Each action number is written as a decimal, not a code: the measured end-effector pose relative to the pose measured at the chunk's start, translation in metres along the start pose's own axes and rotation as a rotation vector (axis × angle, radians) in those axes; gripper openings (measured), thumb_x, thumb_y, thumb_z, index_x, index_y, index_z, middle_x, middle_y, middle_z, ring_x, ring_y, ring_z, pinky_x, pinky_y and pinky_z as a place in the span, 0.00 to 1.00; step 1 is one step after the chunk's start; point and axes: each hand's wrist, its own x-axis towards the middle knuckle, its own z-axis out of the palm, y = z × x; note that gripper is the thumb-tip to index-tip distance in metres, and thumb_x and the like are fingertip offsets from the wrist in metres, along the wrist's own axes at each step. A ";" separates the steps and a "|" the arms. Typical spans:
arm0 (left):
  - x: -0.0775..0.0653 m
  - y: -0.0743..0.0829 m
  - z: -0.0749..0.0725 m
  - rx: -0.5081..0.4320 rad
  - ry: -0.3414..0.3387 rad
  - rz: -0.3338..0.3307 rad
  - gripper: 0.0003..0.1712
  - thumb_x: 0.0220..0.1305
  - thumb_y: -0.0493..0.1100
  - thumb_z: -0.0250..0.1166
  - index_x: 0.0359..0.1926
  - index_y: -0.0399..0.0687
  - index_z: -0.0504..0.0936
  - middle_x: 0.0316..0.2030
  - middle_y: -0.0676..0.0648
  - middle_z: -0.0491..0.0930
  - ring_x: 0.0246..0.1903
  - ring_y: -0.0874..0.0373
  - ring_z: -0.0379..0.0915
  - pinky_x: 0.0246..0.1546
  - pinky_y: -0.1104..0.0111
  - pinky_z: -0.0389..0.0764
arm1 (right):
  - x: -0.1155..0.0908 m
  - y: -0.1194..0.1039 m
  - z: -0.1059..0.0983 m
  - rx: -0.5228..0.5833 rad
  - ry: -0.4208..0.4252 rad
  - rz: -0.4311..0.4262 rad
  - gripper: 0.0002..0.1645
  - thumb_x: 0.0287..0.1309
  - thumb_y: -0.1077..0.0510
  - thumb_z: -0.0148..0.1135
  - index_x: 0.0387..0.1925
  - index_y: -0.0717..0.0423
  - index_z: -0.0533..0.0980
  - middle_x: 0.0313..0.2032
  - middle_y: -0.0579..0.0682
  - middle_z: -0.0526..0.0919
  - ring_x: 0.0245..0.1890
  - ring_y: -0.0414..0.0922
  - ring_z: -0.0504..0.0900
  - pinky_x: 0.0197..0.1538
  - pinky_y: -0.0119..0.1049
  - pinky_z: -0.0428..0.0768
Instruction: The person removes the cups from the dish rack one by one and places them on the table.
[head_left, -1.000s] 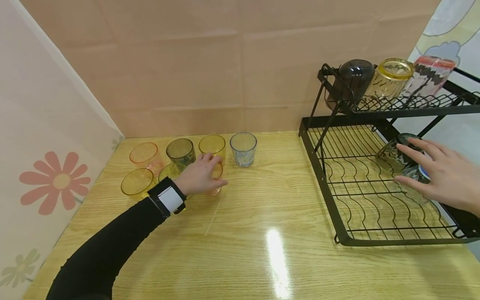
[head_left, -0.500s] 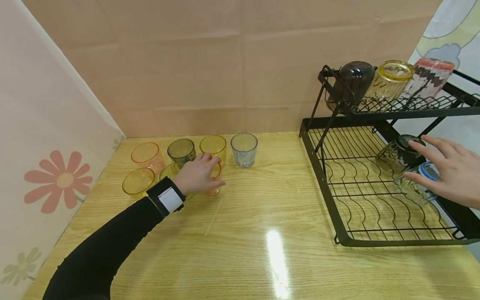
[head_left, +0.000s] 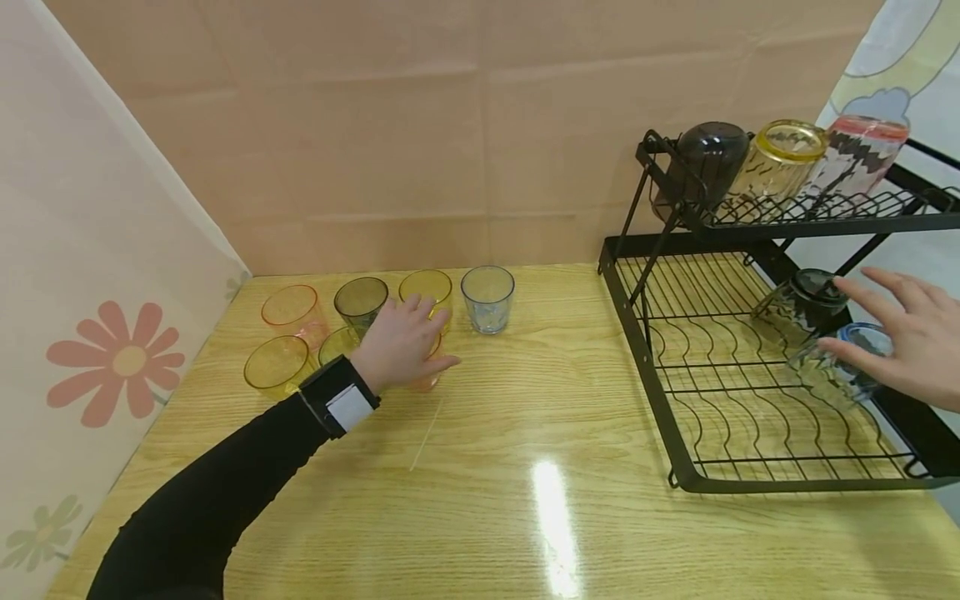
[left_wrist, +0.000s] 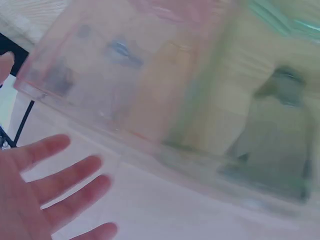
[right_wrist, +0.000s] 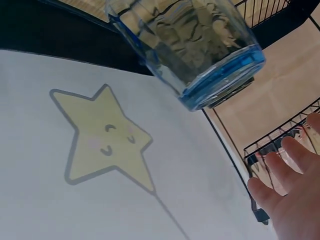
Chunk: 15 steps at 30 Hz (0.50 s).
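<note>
My left hand (head_left: 401, 342) hovers over the front row of drinking glasses, its fingers spread and relaxed. Partly hidden beneath it is a pink glass (left_wrist: 100, 90), which stands apart from the fingers in the left wrist view. Beside that is a yellow-green glass (left_wrist: 215, 115). Behind the hand stand a yellow glass (head_left: 425, 287) and a clear blue-rimmed glass (head_left: 487, 300). At the rack's right side my right hand (head_left: 915, 342) is held with fingers extended, holding nothing. Near it a blue-tinted glass (right_wrist: 185, 45) leans bottom-up on the lower tier, next to a dark glass (head_left: 795, 308).
A black two-tier dish rack (head_left: 675, 433) stands on the wooden table (head_left: 480, 517) at right. Its upper shelf bears a dark glass (head_left: 708, 162), a yellow glass (head_left: 783, 158) and a pink glass (head_left: 862, 158), all upside down. More glasses stand at left, including an amber one (head_left: 276, 367).
My right hand has drawn away to the right from the blue-tinted glass, uncovering more of it. The left hand has shifted only slightly over the same glasses.
</note>
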 end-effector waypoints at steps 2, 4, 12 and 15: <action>0.006 0.004 -0.002 0.008 0.040 0.011 0.43 0.58 0.73 0.58 0.58 0.43 0.77 0.51 0.37 0.76 0.51 0.41 0.72 0.49 0.44 0.73 | 0.000 0.002 0.001 0.013 -0.003 0.025 0.63 0.55 0.16 0.27 0.76 0.56 0.40 0.71 0.71 0.44 0.67 0.73 0.46 0.66 0.67 0.41; 0.013 0.009 -0.004 0.016 0.069 0.018 0.44 0.58 0.74 0.57 0.59 0.44 0.76 0.55 0.36 0.74 0.54 0.41 0.70 0.51 0.44 0.72 | -0.001 0.005 0.003 0.026 0.001 0.041 0.63 0.55 0.16 0.26 0.76 0.56 0.40 0.71 0.70 0.43 0.68 0.73 0.44 0.67 0.66 0.39; 0.040 0.033 -0.012 0.007 0.142 0.030 0.47 0.59 0.76 0.53 0.67 0.48 0.70 0.64 0.36 0.66 0.63 0.41 0.62 0.57 0.43 0.66 | 0.000 0.012 0.011 0.051 0.007 0.084 0.67 0.49 0.13 0.21 0.76 0.57 0.40 0.72 0.70 0.41 0.69 0.72 0.40 0.67 0.64 0.37; 0.049 0.044 -0.014 -0.020 0.147 0.043 0.47 0.60 0.76 0.51 0.69 0.49 0.68 0.66 0.37 0.64 0.64 0.42 0.60 0.59 0.43 0.64 | 0.001 0.012 0.012 0.044 -0.005 0.098 0.68 0.49 0.13 0.21 0.76 0.57 0.40 0.71 0.71 0.41 0.68 0.73 0.41 0.67 0.65 0.38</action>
